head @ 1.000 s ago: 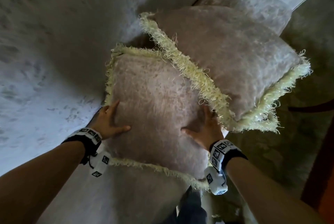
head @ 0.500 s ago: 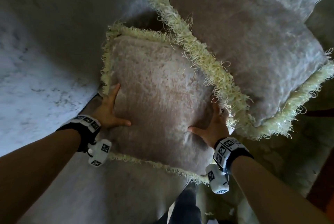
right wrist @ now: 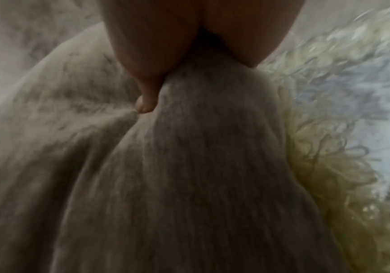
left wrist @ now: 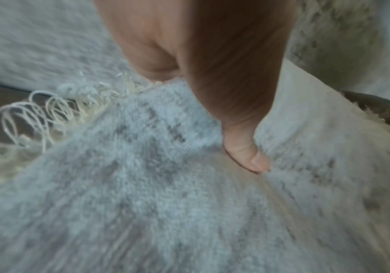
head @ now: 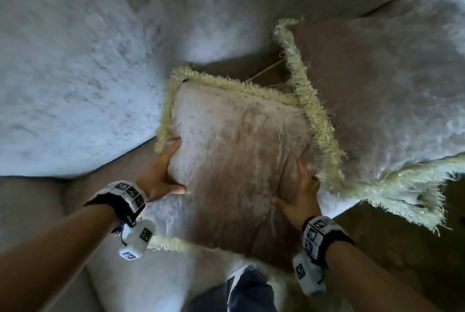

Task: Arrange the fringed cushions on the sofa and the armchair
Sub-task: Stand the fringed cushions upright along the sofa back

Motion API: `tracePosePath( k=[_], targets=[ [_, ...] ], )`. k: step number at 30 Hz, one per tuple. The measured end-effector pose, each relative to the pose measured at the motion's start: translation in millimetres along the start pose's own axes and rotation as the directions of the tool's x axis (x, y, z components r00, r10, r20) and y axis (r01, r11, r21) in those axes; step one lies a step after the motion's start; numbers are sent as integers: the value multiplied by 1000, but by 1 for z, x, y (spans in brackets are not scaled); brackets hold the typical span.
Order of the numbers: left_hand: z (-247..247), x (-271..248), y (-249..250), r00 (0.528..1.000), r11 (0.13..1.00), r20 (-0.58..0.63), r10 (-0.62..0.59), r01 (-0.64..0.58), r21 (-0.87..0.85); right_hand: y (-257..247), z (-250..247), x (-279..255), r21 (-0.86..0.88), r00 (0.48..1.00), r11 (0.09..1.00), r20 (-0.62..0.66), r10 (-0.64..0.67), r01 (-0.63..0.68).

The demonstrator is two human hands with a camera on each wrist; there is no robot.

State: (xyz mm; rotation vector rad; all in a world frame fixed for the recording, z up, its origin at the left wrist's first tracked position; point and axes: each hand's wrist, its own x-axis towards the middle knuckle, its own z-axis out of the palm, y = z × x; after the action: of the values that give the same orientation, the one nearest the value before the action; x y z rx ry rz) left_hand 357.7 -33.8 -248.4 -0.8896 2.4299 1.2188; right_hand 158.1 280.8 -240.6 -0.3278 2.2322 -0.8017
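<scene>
Between the two hands sits a fringed cushion (head: 236,160), pinkish-beige plush with a pale yellow fringe, gripped at both side edges! Left hand (head: 161,173) clamps the left edge, thumb (left wrist: 250,155) pressed into the front face, fingers tucked behind. Right hand (head: 299,193) squeezes the right edge, thumb (right wrist: 146,103) denting the fabric into a fold. Just beyond the right hand, a second fringed cushion (head: 382,90) overlaps the held one's corner, fringe touching fringe. Past the left hand spreads the sofa's grey plush upholstery (head: 75,85).
</scene>
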Motion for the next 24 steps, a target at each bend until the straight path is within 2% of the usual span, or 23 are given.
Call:
tracePosePath(
  k=[5, 10, 12, 14, 18, 20, 22, 24],
  targets=[
    [1, -97, -62, 973, 980, -120, -195, 190, -49, -16, 53, -15, -33, 964, 994, 247, -95, 106],
    [44, -195, -139, 881, 888, -168, -443, 404, -221, -18, 131, -14, -204, 890, 942, 427, -158, 265],
    [67, -219, -159, 833, 846, -190, -519, 468, -256, -19, 153, -12, -232, 881, 933, 450, -148, 275],
    [82, -227, -164, 809, 823, -200, -553, 495, -277, -18, 163, -5, -238, 895, 937, 425, -137, 257],
    [70, -213, -173, 752, 768, -157, -640, 618, -170, -20, 162, 14, -237, 907, 955, 415, -67, 179],
    [52, -202, -181, 782, 792, -125, -610, 604, -91, -27, 164, 18, -222, 909, 964, 413, -44, 147],
    [36, -191, -185, 826, 826, -21, -564, 563, -37, -36, 168, 18, -199, 921, 975, 389, -18, 103],
    [23, -180, -185, 834, 836, 56, -549, 548, 39, -43, 175, 16, -184, 930, 979, 367, -12, 85]
  ],
)
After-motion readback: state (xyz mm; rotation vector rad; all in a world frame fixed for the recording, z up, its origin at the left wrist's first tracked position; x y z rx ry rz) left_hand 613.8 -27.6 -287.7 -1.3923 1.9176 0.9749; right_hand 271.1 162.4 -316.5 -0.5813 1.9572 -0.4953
